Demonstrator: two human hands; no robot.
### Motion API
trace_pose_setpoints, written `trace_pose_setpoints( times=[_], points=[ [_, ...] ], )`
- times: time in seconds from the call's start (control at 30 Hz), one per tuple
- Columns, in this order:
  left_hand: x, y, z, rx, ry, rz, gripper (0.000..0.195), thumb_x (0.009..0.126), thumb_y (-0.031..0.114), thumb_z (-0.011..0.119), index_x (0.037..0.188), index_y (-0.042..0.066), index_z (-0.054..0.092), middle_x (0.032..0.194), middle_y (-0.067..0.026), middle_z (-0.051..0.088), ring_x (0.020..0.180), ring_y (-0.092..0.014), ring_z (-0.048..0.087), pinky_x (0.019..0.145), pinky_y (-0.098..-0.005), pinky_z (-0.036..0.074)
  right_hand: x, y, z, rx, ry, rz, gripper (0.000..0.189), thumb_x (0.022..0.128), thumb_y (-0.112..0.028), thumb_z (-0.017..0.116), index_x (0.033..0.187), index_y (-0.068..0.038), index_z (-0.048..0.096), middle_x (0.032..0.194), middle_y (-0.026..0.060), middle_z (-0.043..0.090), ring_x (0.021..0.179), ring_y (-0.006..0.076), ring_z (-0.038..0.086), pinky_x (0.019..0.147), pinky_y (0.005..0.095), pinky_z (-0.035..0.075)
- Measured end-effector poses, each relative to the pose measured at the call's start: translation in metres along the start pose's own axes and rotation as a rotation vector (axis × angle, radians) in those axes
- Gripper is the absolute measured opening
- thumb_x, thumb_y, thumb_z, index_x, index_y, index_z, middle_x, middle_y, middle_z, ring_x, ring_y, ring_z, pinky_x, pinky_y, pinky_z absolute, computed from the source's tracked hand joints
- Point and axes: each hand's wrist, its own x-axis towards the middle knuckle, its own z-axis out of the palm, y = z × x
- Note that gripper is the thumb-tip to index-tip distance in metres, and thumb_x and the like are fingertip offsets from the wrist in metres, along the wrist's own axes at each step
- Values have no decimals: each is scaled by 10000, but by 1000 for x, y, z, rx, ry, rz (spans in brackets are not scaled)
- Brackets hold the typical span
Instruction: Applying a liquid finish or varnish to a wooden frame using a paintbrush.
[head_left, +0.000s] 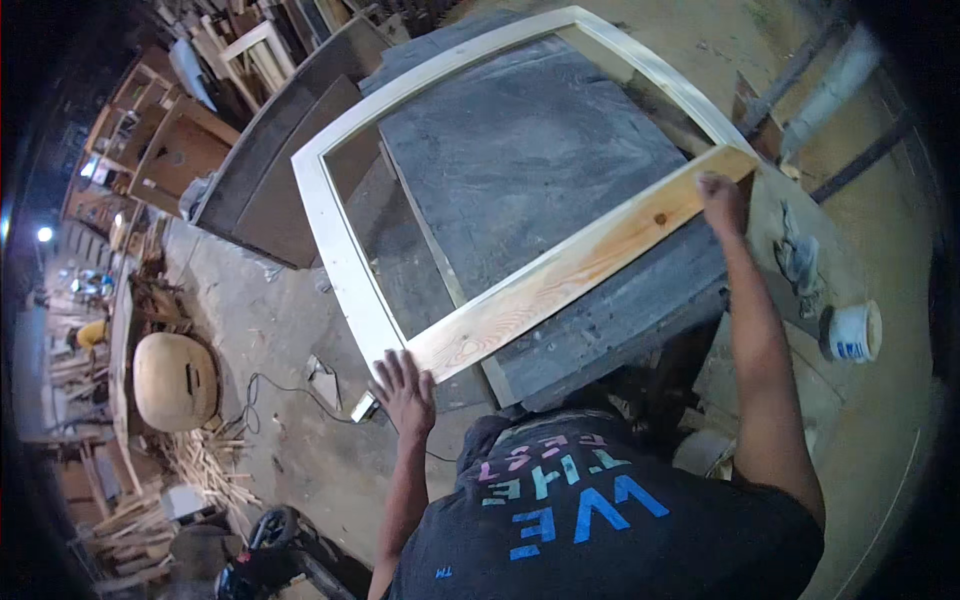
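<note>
A large wooden frame (540, 281) lies across a dark tabletop (517, 157), its left side overhanging the edge. Three of its sides look pale, while the near rail (525, 307) shows natural grain and a dark knot. My left hand (406, 394) rests with spread fingers on the frame's near left corner. At the right end of the near rail, my right hand (724, 201) is curled against the wood; whether something small is inside it is hidden.
A white bucket (855, 331) stands on the floor at right, near a crumpled plastic bag (796, 251). Left of me are a cable (292, 388), a rounded wooden piece (175, 381) and scattered wood strips (206, 469). Dark panels (300, 157) lean beyond the frame's left side.
</note>
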Motion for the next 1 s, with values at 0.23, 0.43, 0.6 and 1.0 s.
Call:
trace_pose_setpoints(
  times=[0.23, 0.43, 0.6, 1.0],
  points=[
    [-45, -46, -4, -43, -2, 16, 600, 979, 379, 395, 1473, 58, 279, 1564, -137, 166, 1448, -362, 69, 1154, -523, -10, -244, -289, 31, 370, -224, -602, 113, 780, -138, 593, 743, -37, 627, 795, 131, 585, 837, 291, 593, 719, 414, 484],
    [-72, -77, -13, -72, -66, -17, 573, 976, 341, 404, 1465, 62, 299, 1558, -149, 182, 1443, -373, 89, 1151, -522, 35, -208, -257, 50, 538, -819, 113, 492, 859, -436, 646, 988, 39, 660, 978, 209, 677, 910, 296, 659, 793, 407, 517],
    [-150, -170, 30, -87, -293, -268, 523, 997, 348, 351, 1417, 38, 383, 1542, -160, 220, 1432, -388, 117, 1152, -493, 97, -40, -57, 55, 408, -256, 370, 437, 817, -380, 683, 956, 34, 656, 848, 155, 680, 733, 241, 667, 708, 372, 534],
    [-327, -320, 159, -664, -844, -945, 457, 959, 357, 496, 1201, -23, 571, 1100, -262, 617, 1036, -392, 575, 891, -460, 463, -173, -179, 36, 243, -173, -48, 154, 772, -89, 620, 919, -72, 663, 1023, 167, 637, 1043, 361, 567, 885, 465, 450]
  ],
)
